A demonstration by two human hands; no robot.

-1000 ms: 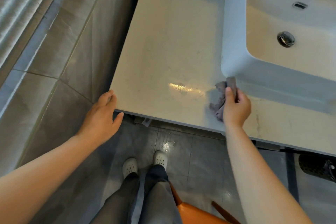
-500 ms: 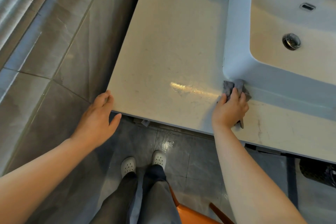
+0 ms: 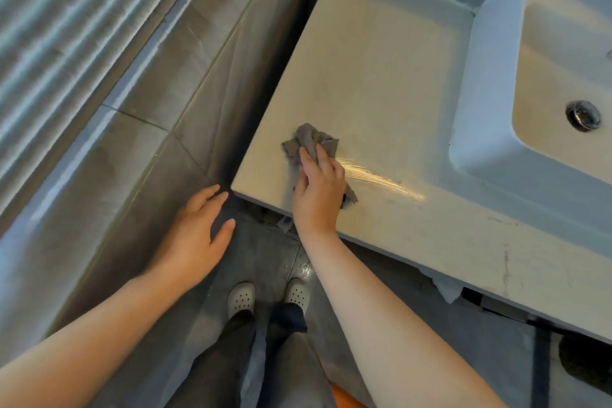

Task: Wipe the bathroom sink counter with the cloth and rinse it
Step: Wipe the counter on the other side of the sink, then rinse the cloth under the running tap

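A crumpled grey cloth (image 3: 308,141) lies on the pale stone counter (image 3: 381,76) near its front left corner. My right hand (image 3: 319,190) presses on the cloth, fingers laid over it and the thumb at its left side. A wet streak (image 3: 381,180) runs rightward from the cloth toward the white vessel sink (image 3: 490,129), whose chrome drain (image 3: 583,116) shows in the basin. My left hand (image 3: 195,232) hovers just off the counter's corner, fingers relaxed and spread, holding nothing.
A grey tiled wall (image 3: 159,116) bounds the counter on the left. Below are the grey tile floor (image 3: 265,255) and my feet in white clogs (image 3: 241,298). A dark bin (image 3: 586,364) sits under the counter at right. Stains (image 3: 505,265) mark the counter's front edge.
My right hand has swept the cloth leftward from the sink's base to the counter's front left corner, leaving a wet streak. My left hand has come off the counter edge.
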